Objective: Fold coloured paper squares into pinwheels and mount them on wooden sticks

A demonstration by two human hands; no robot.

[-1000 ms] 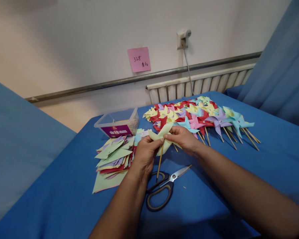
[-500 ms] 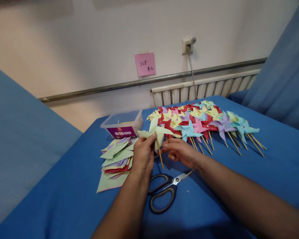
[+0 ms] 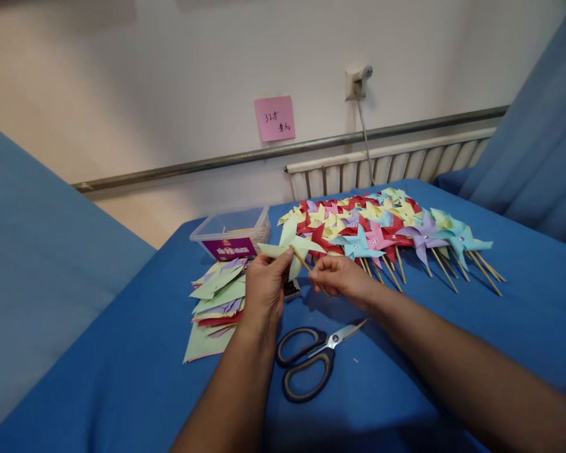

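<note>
The person is holding a pale green pinwheel [image 3: 293, 246] just above the blue table [image 3: 122, 377], between a stack of cut paper [image 3: 217, 296] on the left and rows of finished pinwheels [image 3: 382, 229] spreading to the far right. The left hand [image 3: 264, 290] is pinching the paper blades from the left, with the thumb pressing on one blade near the hub. The right hand [image 3: 342, 280] is closing its fingertips on the thin wooden stick [image 3: 306, 264], which is slanting down and to the right from the hub. Both hands are gripping narrowly, and neither is resting on the table. A pair of scissors [image 3: 311, 362] is lying partly open on the near side, just below the hands, with its blades pointing to the right. A clear plastic box [image 3: 231, 236] is standing on the far left, behind the paper stack. As I judge it, the main risk is the stick twisting or slipping at the hub, since the right hand is holding it far from the joint. A hard press by the left thumb could crease or tear the thin blade. A dropped wrist could also be catching the scissor blades lying so close underneath.
</note>
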